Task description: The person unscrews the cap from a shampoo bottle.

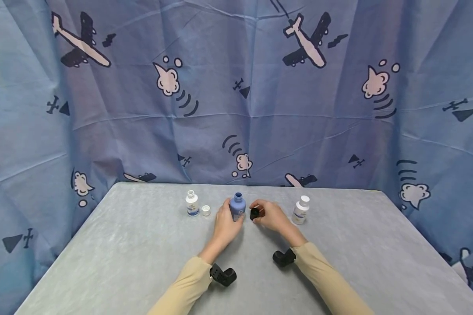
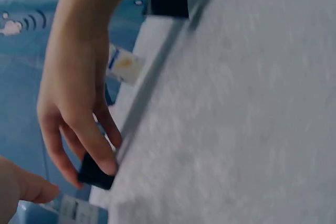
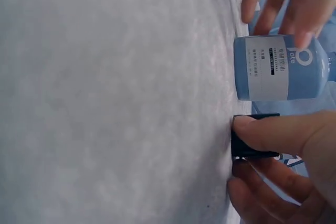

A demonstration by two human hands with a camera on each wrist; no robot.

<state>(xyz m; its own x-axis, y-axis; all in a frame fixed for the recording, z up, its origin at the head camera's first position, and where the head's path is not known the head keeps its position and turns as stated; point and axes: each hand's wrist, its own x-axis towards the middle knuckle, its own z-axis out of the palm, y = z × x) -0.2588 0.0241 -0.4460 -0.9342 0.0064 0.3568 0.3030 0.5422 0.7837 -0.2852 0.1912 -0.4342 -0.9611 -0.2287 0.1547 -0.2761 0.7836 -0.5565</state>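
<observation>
A blue bottle [image 1: 238, 204] stands upright with its neck uncovered. My left hand [image 1: 226, 226] holds it from the left, and in the right wrist view the thumb lies at the front label with the other fingers behind. Just to the right, my right hand [image 1: 273, 216] pinches a black cap [image 1: 253, 214] between thumb and fingers. In the right wrist view that cap [image 3: 244, 149] sits right at the tabletop beside the blue bottle [image 3: 268, 69]. Seen from the left wrist, the right hand [image 2: 79, 98] reaches down to the cap, while the bottle shows only partly.
An uncapped white bottle [image 1: 192, 204] stands to the left, with a white cap [image 1: 206, 210] lying beside it. Right of my right hand is a capped white bottle [image 1: 301, 211]. A patterned blue curtain [image 1: 236, 96] hangs behind the pale table [image 1: 122, 245].
</observation>
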